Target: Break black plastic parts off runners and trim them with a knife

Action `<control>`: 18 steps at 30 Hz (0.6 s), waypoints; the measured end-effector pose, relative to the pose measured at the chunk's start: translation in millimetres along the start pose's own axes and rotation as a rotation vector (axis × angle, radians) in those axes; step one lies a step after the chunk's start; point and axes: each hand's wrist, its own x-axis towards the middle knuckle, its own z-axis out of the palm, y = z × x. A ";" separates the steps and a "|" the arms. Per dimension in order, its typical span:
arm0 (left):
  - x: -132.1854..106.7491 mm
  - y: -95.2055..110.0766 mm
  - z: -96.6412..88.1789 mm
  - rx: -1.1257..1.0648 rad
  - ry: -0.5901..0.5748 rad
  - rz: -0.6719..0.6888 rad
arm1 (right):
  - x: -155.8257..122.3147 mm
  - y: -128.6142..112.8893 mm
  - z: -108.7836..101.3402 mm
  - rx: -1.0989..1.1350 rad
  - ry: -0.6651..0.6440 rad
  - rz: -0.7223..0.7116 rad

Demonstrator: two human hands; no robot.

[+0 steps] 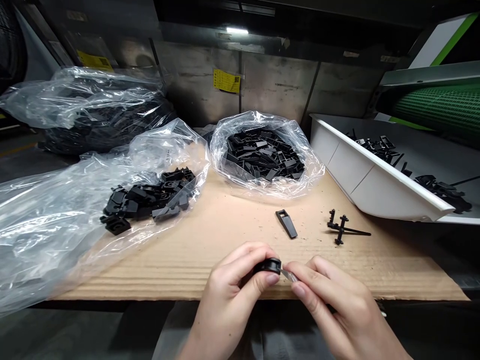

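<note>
Between the thumb and fingers of my left hand (242,282) is a small black plastic part (270,265) with a rounded edge. My right hand (330,295) pinches a small pointed blade (288,275); its handle is hidden in the fingers. The blade's tip meets the right end of the plastic part, or lies very close to it. Beyond the hands, a flat black tapered piece (286,223) with a square opening lies on the cardboard (232,227). To its right rests a thin black branched piece (342,229) with a long spike.
A clear bag (315,167) of black tapered pieces stands at the back middle. Left of it, black blocky parts (146,200) lie on an opened plastic bag (48,215), with a fuller bag (105,110) behind. A white tray (375,185) holding black parts borders the right side.
</note>
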 end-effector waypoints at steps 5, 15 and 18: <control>0.1 -0.3 -2.3 0.018 -0.019 0.020 | 0.7 -3.1 -1.6 -0.067 -0.033 0.023; 5.1 5.0 -6.5 -0.109 -0.117 -0.113 | -0.6 3.0 10.8 -0.168 0.184 -0.117; 6.0 6.3 -6.9 -0.160 -0.168 -0.149 | 0.8 5.6 14.4 -0.206 0.270 -0.138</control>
